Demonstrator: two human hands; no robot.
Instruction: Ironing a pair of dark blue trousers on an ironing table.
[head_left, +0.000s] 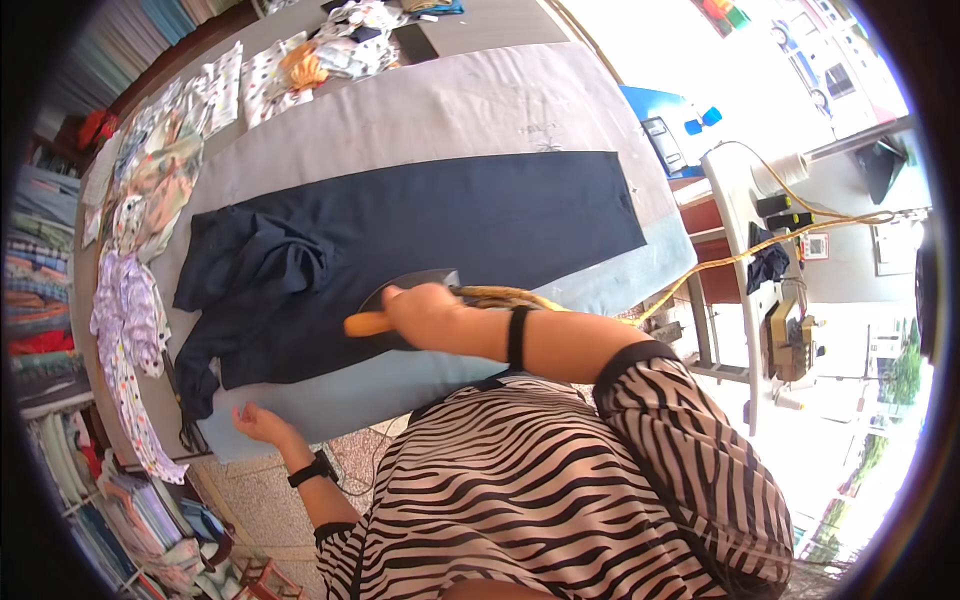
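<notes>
A navy blue garment (480, 217), which looks like trousers, lies across the cloth-covered table; its right part is flat and its left part is bunched up. My right hand (424, 311) grips the handle of an electric iron (442, 279), whose dark body rests over the garment's near edge. The underside of the iron is hidden. A yellow braided cord (720, 262) runs from it to the right. Off the table's near left edge, my left hand (259, 424) is raised with slightly curled fingers and nothing in it, close to the garment's lower left end.
Patterned clothes (161, 187) lie along the table's far and left sides. Shelves of folded fabric (45, 255) stand at the left. At the right is a sewing machine table (739, 300) with thread cones (780, 174). A blue surface (652, 101) adjoins the table's far right corner.
</notes>
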